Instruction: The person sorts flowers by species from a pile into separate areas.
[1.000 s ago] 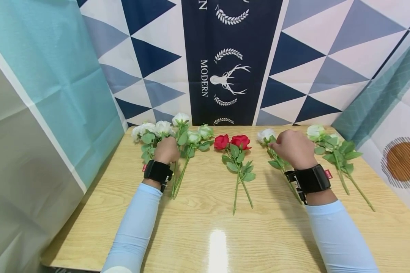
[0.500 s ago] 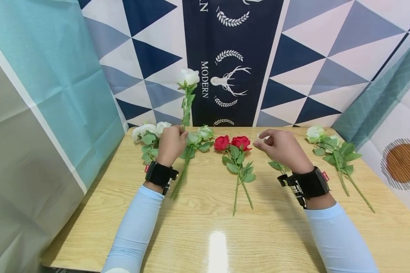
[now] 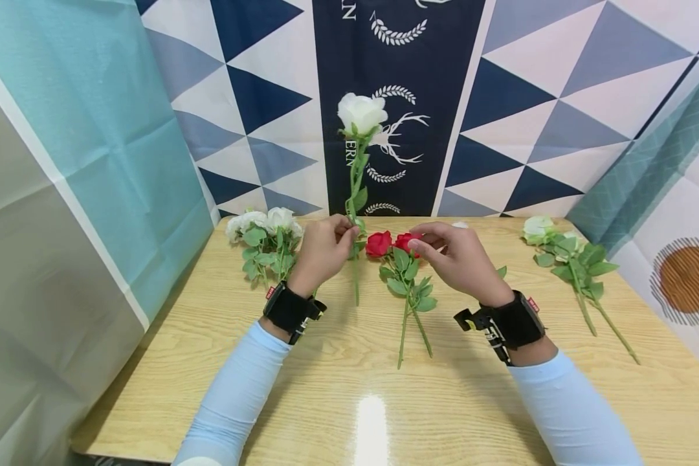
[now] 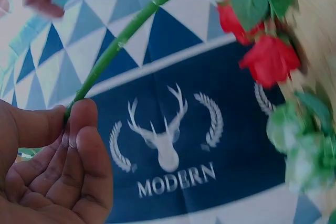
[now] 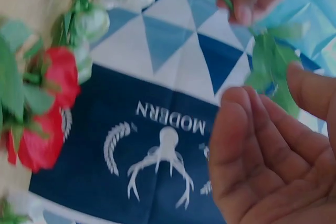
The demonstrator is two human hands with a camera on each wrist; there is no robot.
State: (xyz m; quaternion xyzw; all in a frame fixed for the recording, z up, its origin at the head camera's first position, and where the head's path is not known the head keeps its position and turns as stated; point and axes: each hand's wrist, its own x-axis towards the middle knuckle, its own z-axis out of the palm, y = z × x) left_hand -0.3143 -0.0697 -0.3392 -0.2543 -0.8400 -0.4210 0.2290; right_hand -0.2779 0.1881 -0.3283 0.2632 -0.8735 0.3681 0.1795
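Observation:
My left hand [image 3: 325,252] pinches the green stem [image 4: 121,40] of a white rose [image 3: 361,115] between thumb and index finger. The rose stands upright in the air, its bloom high against the dark cloth panel. To the right, my right hand [image 3: 466,262] hovers with loosely bent fingers and a gap between thumb and fingertips; it holds nothing. Below and between the hands lie two red roses [image 3: 378,244], one partly covered by the right fingertips in the head view. Behind the right hand, another white rose [image 3: 460,224] is mostly hidden.
White roses [image 3: 282,221] with leafy stems lie on the wooden table [image 3: 338,388] left of the left hand. Pale green roses [image 3: 538,228] lie at the right. A patterned cloth [image 3: 274,162] hangs along the table's back edge.
My left hand has lifted a white rose from the left group and brought it right, upright. My right hand has left the white rose at right and moved left, its fingers parting.

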